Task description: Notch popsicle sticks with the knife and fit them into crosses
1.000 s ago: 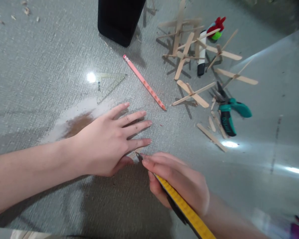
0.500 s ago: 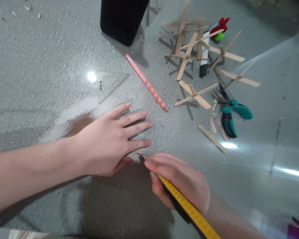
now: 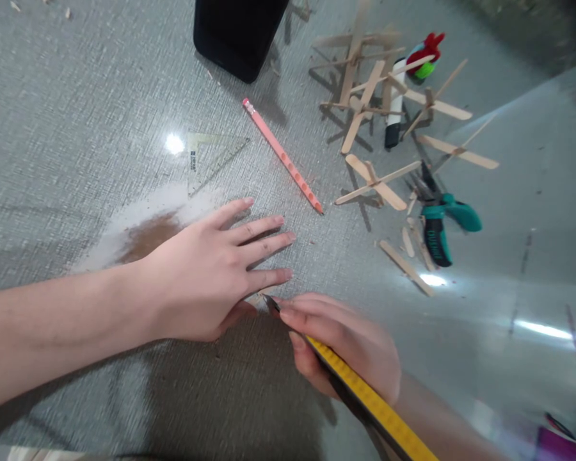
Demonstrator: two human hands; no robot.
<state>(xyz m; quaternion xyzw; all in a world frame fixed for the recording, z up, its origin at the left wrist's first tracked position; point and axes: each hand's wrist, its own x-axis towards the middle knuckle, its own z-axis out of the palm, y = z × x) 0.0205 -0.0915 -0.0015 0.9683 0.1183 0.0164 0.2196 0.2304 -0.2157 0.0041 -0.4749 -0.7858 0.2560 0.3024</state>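
Note:
My left hand lies palm down with its fingers spread on the grey textured tabletop. Under its thumb and little finger a small pale piece of wood shows, mostly covered by the hand. A yellow and black utility knife is gripped pen-like in my right hand. Its blade tip meets the wood just beside my left little finger. Above my left fingers lie a pink pencil and a clear set square.
A black phone lies at the top. Several crossed craft-stick pieces, a white marker and a red-blue-green toy sit upper right. Teal-handled pliers and a loose stick lie at right. Brown dust borders my left wrist.
The knife and my right hand have shifted very slightly, with the blade still at the wood. My left hand stays in place. The view has tilted a little.

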